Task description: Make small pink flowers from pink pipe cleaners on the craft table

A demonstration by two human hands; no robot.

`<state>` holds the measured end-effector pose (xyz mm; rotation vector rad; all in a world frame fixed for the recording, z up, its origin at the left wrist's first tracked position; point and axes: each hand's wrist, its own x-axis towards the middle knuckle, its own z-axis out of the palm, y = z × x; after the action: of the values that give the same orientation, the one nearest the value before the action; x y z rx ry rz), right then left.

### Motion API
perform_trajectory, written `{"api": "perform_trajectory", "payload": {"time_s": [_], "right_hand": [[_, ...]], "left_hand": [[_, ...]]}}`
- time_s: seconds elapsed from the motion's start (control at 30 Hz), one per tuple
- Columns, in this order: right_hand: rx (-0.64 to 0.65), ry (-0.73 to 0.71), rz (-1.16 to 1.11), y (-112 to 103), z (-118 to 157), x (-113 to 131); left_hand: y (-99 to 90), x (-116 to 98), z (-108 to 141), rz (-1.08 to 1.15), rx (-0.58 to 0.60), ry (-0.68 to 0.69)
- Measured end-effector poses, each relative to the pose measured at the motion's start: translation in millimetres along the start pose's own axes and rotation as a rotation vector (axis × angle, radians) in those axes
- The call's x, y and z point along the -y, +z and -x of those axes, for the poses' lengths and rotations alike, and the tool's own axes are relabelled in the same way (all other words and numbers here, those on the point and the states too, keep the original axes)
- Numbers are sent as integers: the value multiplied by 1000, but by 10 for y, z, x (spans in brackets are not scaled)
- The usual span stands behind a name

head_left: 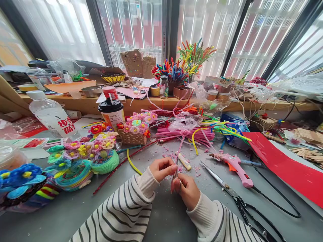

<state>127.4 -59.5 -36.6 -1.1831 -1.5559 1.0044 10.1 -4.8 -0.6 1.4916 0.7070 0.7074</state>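
My left hand point(163, 169) is closed in a pinch on the stem of a pink pipe cleaner flower point(185, 133), which stands up above my fingers. My right hand point(188, 191) is wrapped round a small metal tool, seemingly small scissors point(176, 172), its tip pointing up beside the stem. The fingers partly hide the tool's handles. Just beyond the hands, a cream-coloured stick point(184, 161) lies among pink fuzz clippings. Large black-handled scissors point(227, 188) rest to the right, blades partly apart, near a pink glue gun point(237, 166).
Pipe cleaner flower pots point(104, 163) crowd the left, beside a plastic bottle point(54, 116) and a lidded cup point(111, 112). Pink pipe cleaners point(166, 132) are heaped behind the hands. Red card point(285, 164) and the glue gun's cord point(277, 198) lie at right.
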Motion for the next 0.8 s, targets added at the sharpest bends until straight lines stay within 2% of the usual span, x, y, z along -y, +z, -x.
{"api": "perform_trajectory", "payload": {"time_s": [0.37,0.5,0.8], "right_hand": [[107,-38,-73,-32,5,79],[74,-33,-67,-43,2,79],[-40,19,-39,-26,0,-26]], "left_hand": [[31,-28,14,43,61,-24],[41,0,10,51,80,-28],[32,30,-15,29,-5,-20]]}}
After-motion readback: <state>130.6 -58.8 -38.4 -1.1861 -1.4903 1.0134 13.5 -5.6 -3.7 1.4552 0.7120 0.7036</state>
